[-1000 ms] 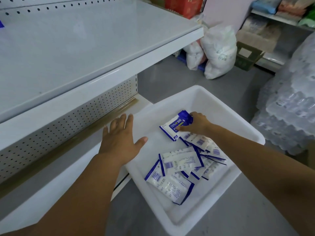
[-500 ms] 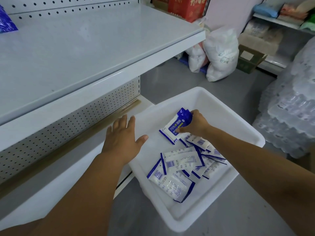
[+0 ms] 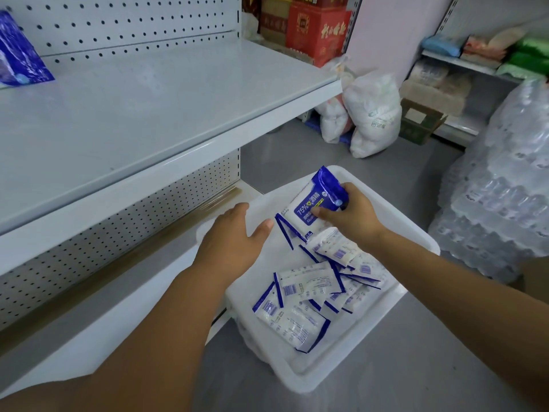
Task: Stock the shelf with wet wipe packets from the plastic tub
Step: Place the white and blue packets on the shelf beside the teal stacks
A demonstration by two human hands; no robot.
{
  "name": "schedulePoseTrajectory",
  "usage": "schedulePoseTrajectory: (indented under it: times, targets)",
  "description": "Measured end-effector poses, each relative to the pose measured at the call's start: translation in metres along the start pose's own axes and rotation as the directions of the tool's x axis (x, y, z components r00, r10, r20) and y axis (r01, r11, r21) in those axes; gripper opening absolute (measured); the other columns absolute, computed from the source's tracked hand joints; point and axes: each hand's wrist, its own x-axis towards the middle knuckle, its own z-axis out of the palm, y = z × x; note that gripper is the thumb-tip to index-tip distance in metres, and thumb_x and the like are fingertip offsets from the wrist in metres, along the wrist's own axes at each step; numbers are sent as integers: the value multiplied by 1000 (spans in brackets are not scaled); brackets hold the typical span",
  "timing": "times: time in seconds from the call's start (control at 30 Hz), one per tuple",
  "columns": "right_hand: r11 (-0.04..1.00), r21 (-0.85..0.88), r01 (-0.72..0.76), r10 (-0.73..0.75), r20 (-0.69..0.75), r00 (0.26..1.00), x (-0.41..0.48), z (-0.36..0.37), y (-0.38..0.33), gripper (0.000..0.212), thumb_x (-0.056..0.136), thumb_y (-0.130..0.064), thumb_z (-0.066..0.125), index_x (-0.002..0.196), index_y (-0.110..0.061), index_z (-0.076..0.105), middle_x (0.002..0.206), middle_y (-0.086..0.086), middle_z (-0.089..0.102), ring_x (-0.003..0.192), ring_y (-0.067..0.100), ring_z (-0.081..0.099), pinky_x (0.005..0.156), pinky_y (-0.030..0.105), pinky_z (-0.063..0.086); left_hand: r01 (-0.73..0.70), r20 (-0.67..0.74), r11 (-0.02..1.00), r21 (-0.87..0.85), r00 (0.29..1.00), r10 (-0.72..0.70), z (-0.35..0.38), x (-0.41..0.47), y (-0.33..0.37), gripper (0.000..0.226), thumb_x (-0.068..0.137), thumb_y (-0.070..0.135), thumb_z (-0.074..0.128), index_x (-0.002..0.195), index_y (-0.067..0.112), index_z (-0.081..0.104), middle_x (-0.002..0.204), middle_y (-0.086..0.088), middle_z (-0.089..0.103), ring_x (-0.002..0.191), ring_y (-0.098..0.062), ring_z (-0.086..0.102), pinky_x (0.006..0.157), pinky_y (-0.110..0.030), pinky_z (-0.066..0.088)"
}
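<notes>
A white plastic tub (image 3: pixel 416 295) stands on the grey floor beside the shelving. Several blue-and-white wet wipe packets (image 3: pixel 306 288) lie loose inside it. My right hand (image 3: pixel 350 217) grips one wet wipe packet (image 3: pixel 312 208) by its blue end and holds it tilted above the tub's far side. My left hand (image 3: pixel 234 236) hovers flat, fingers apart, over the tub's left rim, holding nothing. The white shelf (image 3: pixel 142 114) above is mostly bare, with one blue packet (image 3: pixel 17 55) standing at its far left.
A lower shelf ledge (image 3: pixel 89 316) runs under the perforated back panel. White sacks (image 3: pixel 371 114) and a cardboard box (image 3: pixel 421 121) sit on the floor behind the tub. Shrink-wrapped water bottles (image 3: pixel 505 188) are stacked at the right. Red cartons (image 3: pixel 318 28) stand beyond the shelf.
My right hand has raised the gripped packet up off the pile and tipped it upright. The left hand shifted slightly right over the tub rim. The view rose toward the shelf.
</notes>
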Motion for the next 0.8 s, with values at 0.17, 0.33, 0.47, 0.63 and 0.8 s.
schedulePoseTrajectory:
  times: [0.17,0.33,0.47,0.63,0.8]
  targets:
    - [968,247,45,-63,66,996,-29,-25,-59,52,79,-22,85,121,-15,57,106,4,76,91,17,75,76,32,62,87,44,945,-314,996,-77,-8,-5,24,71,92,63,55,148,22,41,131,8,63,115,-8,56,88,-28,39]
    - [869,484,107,-186,117,976,-45,-24,-113,52,82,-16,77,127,-8,53,109,10,76,99,27,74,82,40,62,8,-13,724,-690,1000,-24,-29,-8,43,38,91,51,63,120,25,64,98,12,77,96,-8,73,90,-33,58]
    - [831,528,174,-247,72,966,-46,-4,-145,54,79,-24,77,126,-8,54,109,10,76,99,29,74,84,43,61,-98,-105,548,-831,994,19,-62,-14,54,25,98,26,64,122,19,66,107,0,77,94,-20,76,84,-36,60]
    - [801,568,189,-243,21,970,-32,34,-174,37,87,-21,76,119,-10,59,105,7,77,97,22,74,83,36,61,-200,-285,532,-823,955,-82,-107,-20,45,17,98,17,65,114,16,69,97,2,79,90,-17,76,74,-32,63]
    - [760,639,121,-252,118,960,-13,87,-215,40,87,-21,78,120,-8,60,109,7,76,101,23,73,87,36,59,-378,-591,580,-722,773,-231,-155,-23,19,20,97,18,66,117,19,67,102,7,76,89,-8,75,68,-22,60]
